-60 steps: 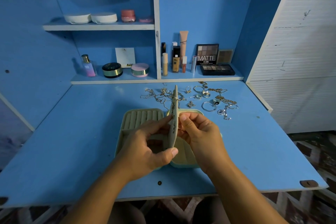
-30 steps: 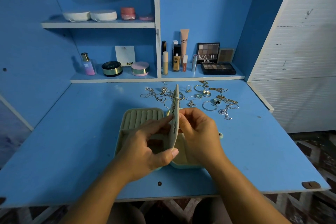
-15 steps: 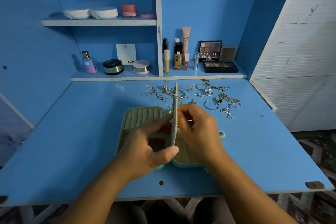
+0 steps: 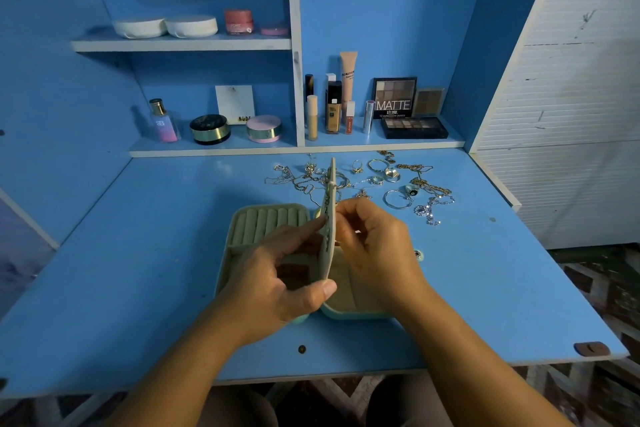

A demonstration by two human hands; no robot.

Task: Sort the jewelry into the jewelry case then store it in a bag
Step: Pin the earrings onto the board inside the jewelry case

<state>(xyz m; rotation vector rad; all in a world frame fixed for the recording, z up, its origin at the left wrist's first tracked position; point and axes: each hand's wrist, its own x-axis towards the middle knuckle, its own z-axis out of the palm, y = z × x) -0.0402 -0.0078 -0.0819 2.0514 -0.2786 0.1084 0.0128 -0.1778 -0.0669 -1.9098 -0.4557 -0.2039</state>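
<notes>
Case lies open flat on the desk, near the front edge, ring rolls in the left half. Its middle flap stands on edge between the halves.

Left hand holds the flap: thumb under the near edge, fingers flat on the left face. My read: it props the flap and backs it so the other side can be worked on.

Right hand is at the flap's right face, fingertips in a narrow pinch on a small piece. Too small to say what it is; probably an earring being fixed through the flap.

Jewelry pile sits loose behind the case toward the back right: chains, rings, a hoop. Most of it is not yet sorted. No bag in view.

Room:
- The flap's top edge is just in front of the pile's left chains, so tipping it back could snag them.
- There is open desk left of the case and right of the right hand.
- The shelf lip is just behind the pile, so reach is short but tight at the back.
- The case's near edge is close to the desk front, so don't drag it forward.
</notes>
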